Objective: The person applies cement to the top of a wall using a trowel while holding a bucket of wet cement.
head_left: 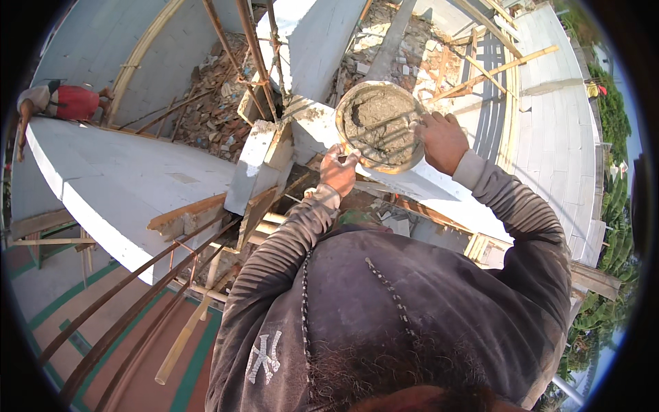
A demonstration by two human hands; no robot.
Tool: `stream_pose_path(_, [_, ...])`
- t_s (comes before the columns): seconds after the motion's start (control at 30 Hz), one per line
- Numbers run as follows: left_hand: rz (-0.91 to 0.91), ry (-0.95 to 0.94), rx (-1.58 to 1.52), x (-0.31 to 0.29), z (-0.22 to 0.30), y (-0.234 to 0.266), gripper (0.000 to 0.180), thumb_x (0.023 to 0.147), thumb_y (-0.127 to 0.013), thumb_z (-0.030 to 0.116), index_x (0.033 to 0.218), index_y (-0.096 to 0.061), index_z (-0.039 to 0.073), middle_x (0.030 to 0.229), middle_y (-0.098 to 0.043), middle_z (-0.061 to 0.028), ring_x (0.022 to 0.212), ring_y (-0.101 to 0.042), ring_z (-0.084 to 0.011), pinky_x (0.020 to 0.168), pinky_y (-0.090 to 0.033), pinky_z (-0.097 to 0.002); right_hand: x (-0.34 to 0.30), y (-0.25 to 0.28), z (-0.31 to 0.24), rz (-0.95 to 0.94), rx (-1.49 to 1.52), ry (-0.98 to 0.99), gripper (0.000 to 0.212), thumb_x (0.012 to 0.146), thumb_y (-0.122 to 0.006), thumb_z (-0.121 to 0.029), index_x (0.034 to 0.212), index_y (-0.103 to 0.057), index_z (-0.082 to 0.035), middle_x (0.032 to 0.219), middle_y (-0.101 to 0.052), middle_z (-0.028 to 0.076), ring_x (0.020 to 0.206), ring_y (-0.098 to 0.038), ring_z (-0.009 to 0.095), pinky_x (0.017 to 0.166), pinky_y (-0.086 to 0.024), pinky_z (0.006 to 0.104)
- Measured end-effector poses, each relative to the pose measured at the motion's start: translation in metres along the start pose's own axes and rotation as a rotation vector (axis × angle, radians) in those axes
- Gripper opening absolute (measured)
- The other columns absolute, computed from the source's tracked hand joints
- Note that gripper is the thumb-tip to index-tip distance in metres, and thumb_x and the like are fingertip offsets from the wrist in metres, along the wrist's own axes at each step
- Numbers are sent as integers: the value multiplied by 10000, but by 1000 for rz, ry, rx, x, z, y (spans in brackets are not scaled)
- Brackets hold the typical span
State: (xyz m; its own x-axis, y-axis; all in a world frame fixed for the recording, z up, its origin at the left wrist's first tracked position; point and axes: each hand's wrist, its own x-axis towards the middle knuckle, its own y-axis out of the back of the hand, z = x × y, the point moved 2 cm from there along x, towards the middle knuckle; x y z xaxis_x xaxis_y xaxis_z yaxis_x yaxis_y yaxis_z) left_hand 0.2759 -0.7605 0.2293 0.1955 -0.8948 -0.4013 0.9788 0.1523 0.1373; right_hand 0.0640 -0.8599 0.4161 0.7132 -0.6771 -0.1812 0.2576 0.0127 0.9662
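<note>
A round bucket [392, 169] filled with grey wet mortar [384, 120] stands at the top of a white block wall [439, 189], in front of me. On its near left rim my left hand [338, 172] is closed, thumb and fingers at the edge. My right hand [444, 142] is closed at the bucket's right rim, its fingers curled over the edge. Dark diagonal bands cross the mortar; they look like shadows. Both my forearms, in dusty dark sleeves, reach forward to the bucket. The bucket's underside and what it rests on are partly hidden.
Rusty rebar rods [257, 55] rise beside a concrete column [250, 165]; more rods [137, 309] jut out at lower left. Broken brick rubble [220, 96] lies between the walls. Bamboo poles [494, 72] cross at the right. Another person [65, 101] in red shorts bends over the wall's far left.
</note>
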Motion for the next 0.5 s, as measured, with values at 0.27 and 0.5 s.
stream_pose_path(0.27, [-28, -3, 1, 2, -1, -2, 618, 924, -697, 369, 1325, -555, -79, 1265, -631, -270, 1211, -595, -374, 1052, -443, -396, -5, -35, 5, -286, 387, -395, 397, 897, -610, -217, 1238, -638, -16, 1113, -681, 260, 1041, -662, 419, 924, -510, 522])
stream_pose_path(0.5, [-33, 39, -69, -2, 0, 2, 609, 935, -698, 365, 1326, -554, -79, 1285, -626, -258, 1228, -588, -365, 1060, -439, -384, 21, -50, -5, -441, 760, -379, 423, 941, -667, -283, 1264, -649, -10, 824, -691, 161, 718, -684, 273, 668, -549, 410])
